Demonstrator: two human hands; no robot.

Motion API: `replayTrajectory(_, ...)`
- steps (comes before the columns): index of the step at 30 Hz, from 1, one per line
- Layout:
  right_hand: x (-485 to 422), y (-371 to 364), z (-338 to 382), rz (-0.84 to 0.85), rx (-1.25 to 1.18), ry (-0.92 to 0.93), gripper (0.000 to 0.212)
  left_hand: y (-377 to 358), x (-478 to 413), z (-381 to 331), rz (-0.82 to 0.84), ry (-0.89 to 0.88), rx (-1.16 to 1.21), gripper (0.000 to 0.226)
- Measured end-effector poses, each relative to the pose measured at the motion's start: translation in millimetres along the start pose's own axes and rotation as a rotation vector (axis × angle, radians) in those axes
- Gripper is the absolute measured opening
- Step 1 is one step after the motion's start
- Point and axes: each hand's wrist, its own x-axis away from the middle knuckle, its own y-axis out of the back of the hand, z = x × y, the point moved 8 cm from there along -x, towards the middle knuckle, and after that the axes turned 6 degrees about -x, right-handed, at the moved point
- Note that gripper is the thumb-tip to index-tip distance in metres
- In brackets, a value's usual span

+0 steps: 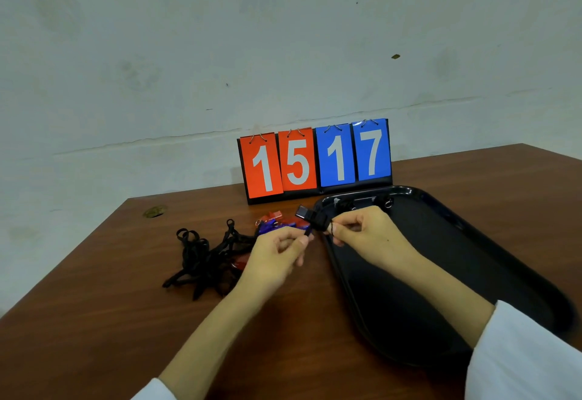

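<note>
This looks like a plain test room, with a bare, stained wall (189, 53), one brown wooden table (94, 321), a flip number board (315, 160) showing 15 and 17, and a black tray (472, 242).

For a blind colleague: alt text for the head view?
A left hand and right hand pinch the black cord of a small black whistle over a wooden table. Black lanyards and red and blue whistles lie left, a black tray right, a 15-17 scoreboard behind.
</note>
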Motion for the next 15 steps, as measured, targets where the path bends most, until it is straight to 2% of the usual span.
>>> replayTrajectory(3,3.4,1.7,-3.1,-0.087,0.237,0.020,0.019,-4.4,5.4,-6.6,-0.080,-0.184,-0.458,0.018)
replayTrajectory(6,8.9,-7.1,10.2,-0.120,0.566,0.248,0.020,-13.7,14.8,-17.1,-0.108,-0.360,-0.754,0.025)
replayTrajectory(8,9.2,-14.6,14.3,-0.084,0.708,0.347,0.015,-14.9,18.6,-23.8,-0.132,-0.450,-0.784,0.028)
replayTrajectory(11,12.1,-21.7,20.0,-0.030,0.781,0.451,0.009,-10.9,20.6,-30.1,-0.181,-0.550,-0.759,0.030)
replayTrajectory(13,16.5,-31.4,22.6,0.087,0.786,0.509,0.008,-6.5,20.2,-32.0,-0.194,-0.560,-0.738,0.032)
replayTrajectory(15,22.2,-39.1,27.0,0.182,0.755,0.536,0.016,-2.6,17.4,-32.9,-0.181,-0.537,-0.722,0.036)
